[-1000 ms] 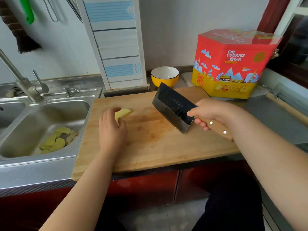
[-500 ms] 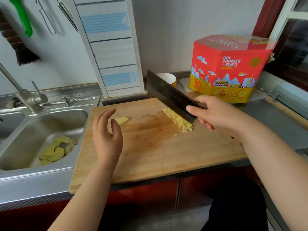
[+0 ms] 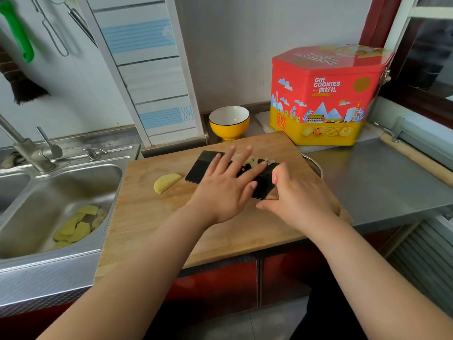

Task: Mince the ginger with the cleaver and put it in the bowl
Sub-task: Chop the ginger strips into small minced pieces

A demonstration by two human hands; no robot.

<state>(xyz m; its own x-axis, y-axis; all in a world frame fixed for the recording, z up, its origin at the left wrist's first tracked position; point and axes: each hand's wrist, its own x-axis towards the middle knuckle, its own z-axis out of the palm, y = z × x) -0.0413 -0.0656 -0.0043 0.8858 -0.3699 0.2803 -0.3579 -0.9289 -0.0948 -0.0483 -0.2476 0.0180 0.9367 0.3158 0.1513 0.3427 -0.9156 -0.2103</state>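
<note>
The cleaver (image 3: 208, 166) lies almost flat on the cutting board (image 3: 152, 217), blade dark side up, with the minced ginger (image 3: 252, 161) piled on it near the far edge. The right hand (image 3: 297, 200) grips the handle, its fingers curled round it. The left hand (image 3: 220, 190) is spread, fingers straight, over the blade and touching the mince, seemingly gathering it onto the steel. To do this well, I judge the blade should stay level while the left fingers sweep the bits well onto it, away from the cutting edge, before the lift to the bowl (image 3: 229, 122), which stands empty just beyond the board. One ginger slice (image 3: 166, 182) lies uncut on the board to the left, so mincing seems unfinished. Nothing blocks the short way to the bowl; the cookie tin (image 3: 323, 99) stands close on its right. Peelings (image 3: 76, 227) lie in the sink (image 3: 105, 173)
</note>
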